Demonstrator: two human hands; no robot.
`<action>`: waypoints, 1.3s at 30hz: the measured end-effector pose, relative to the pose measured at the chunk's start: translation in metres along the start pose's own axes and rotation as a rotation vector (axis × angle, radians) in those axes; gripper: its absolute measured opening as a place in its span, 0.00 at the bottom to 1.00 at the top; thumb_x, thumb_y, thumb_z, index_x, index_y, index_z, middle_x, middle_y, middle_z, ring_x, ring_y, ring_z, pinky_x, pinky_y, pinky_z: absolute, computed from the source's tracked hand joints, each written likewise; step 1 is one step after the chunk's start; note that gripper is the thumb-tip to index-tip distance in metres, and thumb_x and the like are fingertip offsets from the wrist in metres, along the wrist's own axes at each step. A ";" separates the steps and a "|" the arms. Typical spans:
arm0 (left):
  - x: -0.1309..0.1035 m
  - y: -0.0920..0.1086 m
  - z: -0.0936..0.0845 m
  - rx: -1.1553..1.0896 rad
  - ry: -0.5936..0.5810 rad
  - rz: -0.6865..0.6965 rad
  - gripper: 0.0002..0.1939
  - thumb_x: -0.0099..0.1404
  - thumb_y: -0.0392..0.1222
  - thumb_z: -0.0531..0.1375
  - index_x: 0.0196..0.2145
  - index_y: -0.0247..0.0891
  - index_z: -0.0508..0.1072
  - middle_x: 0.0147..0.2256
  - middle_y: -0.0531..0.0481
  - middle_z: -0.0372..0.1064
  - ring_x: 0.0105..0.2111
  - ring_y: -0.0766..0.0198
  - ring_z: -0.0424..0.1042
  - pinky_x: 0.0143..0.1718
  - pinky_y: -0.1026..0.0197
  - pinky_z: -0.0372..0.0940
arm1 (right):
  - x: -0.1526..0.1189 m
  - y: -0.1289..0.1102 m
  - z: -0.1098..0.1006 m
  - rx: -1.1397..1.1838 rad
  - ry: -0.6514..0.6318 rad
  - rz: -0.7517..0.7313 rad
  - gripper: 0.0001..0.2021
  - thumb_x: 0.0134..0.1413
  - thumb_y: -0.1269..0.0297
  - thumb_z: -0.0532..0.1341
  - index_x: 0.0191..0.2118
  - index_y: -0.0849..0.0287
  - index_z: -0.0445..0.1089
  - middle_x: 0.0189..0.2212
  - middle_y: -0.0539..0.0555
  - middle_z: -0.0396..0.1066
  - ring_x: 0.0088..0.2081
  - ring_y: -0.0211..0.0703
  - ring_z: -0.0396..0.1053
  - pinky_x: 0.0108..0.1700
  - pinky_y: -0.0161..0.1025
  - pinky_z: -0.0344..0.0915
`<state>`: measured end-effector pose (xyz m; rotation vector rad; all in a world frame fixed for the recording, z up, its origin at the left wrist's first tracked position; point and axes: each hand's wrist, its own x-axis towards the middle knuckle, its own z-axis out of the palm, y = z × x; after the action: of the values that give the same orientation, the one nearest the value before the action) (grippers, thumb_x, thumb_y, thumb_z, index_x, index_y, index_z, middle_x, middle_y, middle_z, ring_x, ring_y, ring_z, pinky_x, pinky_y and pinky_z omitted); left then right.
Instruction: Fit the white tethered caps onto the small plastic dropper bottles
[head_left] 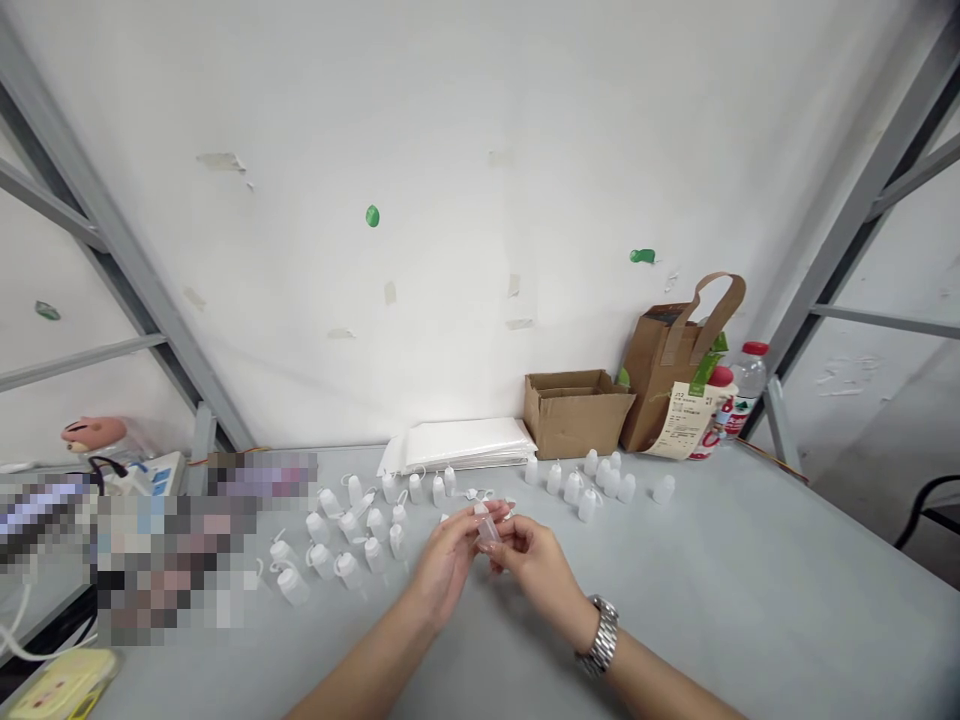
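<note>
A small translucent plastic bottle (488, 529) is held between my two hands over the middle of the table, tilted with its white top toward the upper left. My left hand (444, 562) is closed around its upper part. The thumb and fingers of my right hand (541, 568) pinch its lower end. Just behind the fingers lie several small white plastic pieces (472, 494), partly hidden. To the left stand several white bottles with looped caps (347, 571). Several more bottles (588, 506) stand to the right, behind my right hand.
Against the wall, a stack of white sheets or bags (465, 443) lies beside an open cardboard box (577, 425). A brown paper bag (651, 375) and a red-capped plastic bottle (749, 375) stand at the back right. A yellow case (64, 685) is at the front left of the grey table (712, 600).
</note>
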<state>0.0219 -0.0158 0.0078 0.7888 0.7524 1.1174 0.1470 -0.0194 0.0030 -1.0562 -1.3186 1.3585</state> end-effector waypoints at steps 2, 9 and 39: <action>0.000 0.002 0.000 -0.024 0.009 -0.029 0.16 0.57 0.41 0.54 0.40 0.33 0.74 0.45 0.41 0.71 0.47 0.51 0.65 0.36 0.57 0.59 | 0.002 -0.002 -0.002 0.123 -0.061 0.063 0.16 0.35 0.53 0.68 0.24 0.60 0.68 0.17 0.48 0.67 0.21 0.38 0.65 0.28 0.38 0.63; 0.000 0.003 -0.001 -0.087 -0.048 -0.085 0.18 0.58 0.43 0.51 0.43 0.34 0.72 0.47 0.42 0.69 0.45 0.54 0.65 0.35 0.58 0.59 | 0.001 -0.007 -0.007 0.420 -0.149 0.141 0.14 0.33 0.57 0.70 0.24 0.64 0.72 0.20 0.50 0.68 0.22 0.35 0.64 0.29 0.36 0.63; -0.008 0.013 0.005 0.050 -0.040 0.071 0.19 0.57 0.42 0.59 0.46 0.36 0.72 0.48 0.41 0.69 0.51 0.50 0.62 0.48 0.54 0.57 | -0.002 -0.001 0.001 -0.033 0.035 -0.086 0.16 0.40 0.51 0.65 0.27 0.59 0.67 0.21 0.47 0.66 0.24 0.38 0.64 0.29 0.36 0.62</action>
<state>0.0184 -0.0209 0.0222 0.8835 0.7256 1.1467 0.1468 -0.0214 0.0041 -1.0287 -1.3499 1.2531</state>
